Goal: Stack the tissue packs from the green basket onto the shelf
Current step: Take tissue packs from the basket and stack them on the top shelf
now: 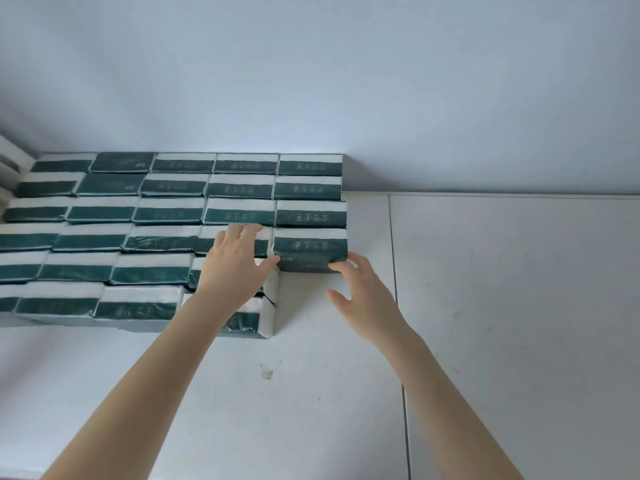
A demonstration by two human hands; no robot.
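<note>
A plain wall (346,81) fills the top half. It is pale, a bluish white, and looks darker near the bottom. Below it lies a flat white surface (519,306). A thin dark line (397,306) runs down the surface from the wall toward the near edge, splitting it into a left part and a right part. A small yellowish scrap (266,372) sits on the left part, well apart from the line — what it is cannot be told. A few faint grey marks (457,315) dot the right part. At the far left edge, some white bars (10,150) stand by the wall.
</note>
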